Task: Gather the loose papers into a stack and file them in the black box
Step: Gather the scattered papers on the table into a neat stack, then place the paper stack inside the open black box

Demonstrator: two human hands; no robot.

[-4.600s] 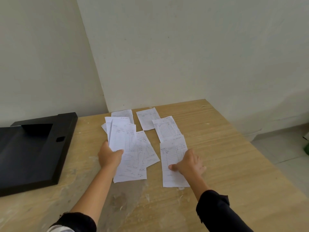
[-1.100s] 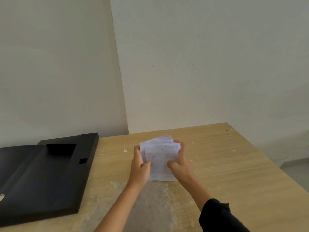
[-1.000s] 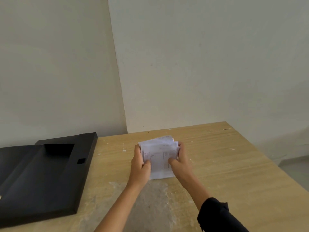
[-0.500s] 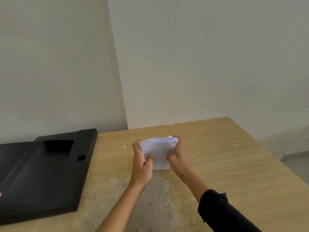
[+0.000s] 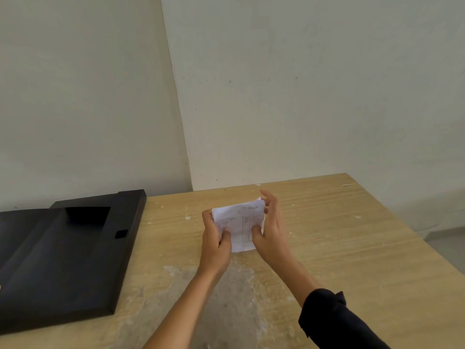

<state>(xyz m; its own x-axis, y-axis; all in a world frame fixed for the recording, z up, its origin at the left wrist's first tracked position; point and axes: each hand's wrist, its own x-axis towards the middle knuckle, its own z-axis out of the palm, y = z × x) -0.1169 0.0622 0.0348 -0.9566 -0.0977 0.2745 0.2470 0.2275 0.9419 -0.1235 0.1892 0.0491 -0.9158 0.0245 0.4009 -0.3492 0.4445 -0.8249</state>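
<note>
The papers form one white stack (image 5: pixel 240 224) with printed tables on the top sheet, held upright and slightly tilted above the wooden table. My left hand (image 5: pixel 216 238) grips its left edge, thumb on the front. My right hand (image 5: pixel 270 231) holds the right edge, its thumb on the front and its fingers spread up along the side. The black box (image 5: pixel 63 263) lies open and flat on the table at the left, well apart from the stack. No loose sheets are visible on the table.
The wooden table (image 5: pixel 339 248) has a worn, pale patch (image 5: pixel 226 293) in front of me. Plain walls meet in a corner behind it. The table's right edge drops to a tiled floor (image 5: pixel 448 245).
Earlier the sheets lay spread on the table; now they are gathered in both hands. In the last second the stack tipped upright and my right fingers spread along its side.
</note>
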